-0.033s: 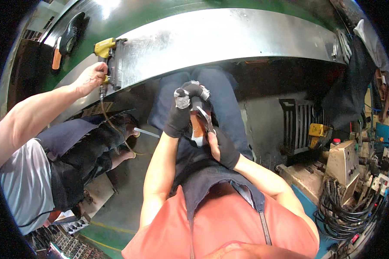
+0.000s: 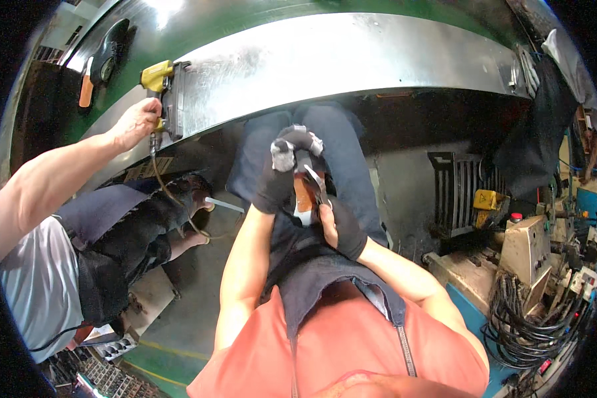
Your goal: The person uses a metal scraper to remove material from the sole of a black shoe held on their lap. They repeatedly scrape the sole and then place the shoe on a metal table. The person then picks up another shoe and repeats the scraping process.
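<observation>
Both gloved hands are up over the lap: left hand (image 2: 280,174) curled shut around a small grey-white part (image 2: 284,158), right hand (image 2: 338,225) gripping an orange-handled tool (image 2: 305,194) just beside it. Coworker's hand (image 2: 136,121) grips a yellow tool (image 2: 158,76) against the metal sheet (image 2: 351,56). Nothing's budged between frames.

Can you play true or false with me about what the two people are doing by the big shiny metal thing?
1. Both of the person's hands wear dark gloves. True: left hand, right hand.
2. The hands hold a banana. False: they hold a small orange-handled tool.
3. A co-worker's bare hand grips a yellow tool at the metal sheet. True.
4. The person wears a blue shirt. False: the shirt is orange.
</observation>
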The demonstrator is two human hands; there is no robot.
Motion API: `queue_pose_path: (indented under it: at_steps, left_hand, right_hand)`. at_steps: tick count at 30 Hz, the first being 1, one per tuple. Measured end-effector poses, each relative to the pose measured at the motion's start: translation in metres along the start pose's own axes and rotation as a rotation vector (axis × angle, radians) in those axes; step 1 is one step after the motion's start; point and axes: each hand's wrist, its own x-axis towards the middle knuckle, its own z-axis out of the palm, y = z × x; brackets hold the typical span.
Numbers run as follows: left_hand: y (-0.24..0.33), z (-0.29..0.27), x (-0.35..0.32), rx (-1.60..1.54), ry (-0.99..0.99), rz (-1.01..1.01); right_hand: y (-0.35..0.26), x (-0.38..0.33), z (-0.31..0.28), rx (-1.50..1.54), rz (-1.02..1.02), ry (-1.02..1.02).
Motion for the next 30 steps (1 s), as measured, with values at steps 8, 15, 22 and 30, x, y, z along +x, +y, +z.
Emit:
queue_pose_path:
  at_steps: [8,15,22,30]
  left_hand:
    - [-0.028,0.013,-0.14,-0.443,0.338,-0.397]
    - [-0.015,0.028,-0.132,-0.232,0.248,-0.346]
    - [-0.003,0.007,-0.091,-0.525,0.263,-0.516]
    - [-0.025,0.023,-0.082,0.294,0.243,-0.452]
  right_hand:
    - [0.025,-0.07,-0.043,-0.169,-0.459,-0.477]
    - [0.035,-0.078,-0.05,-0.284,-0.466,-0.446]
    - [-0.061,-0.021,-0.057,-0.334,0.068,-0.421]
    - [-0.025,0.046,-0.065,0.179,0.635,-0.268]
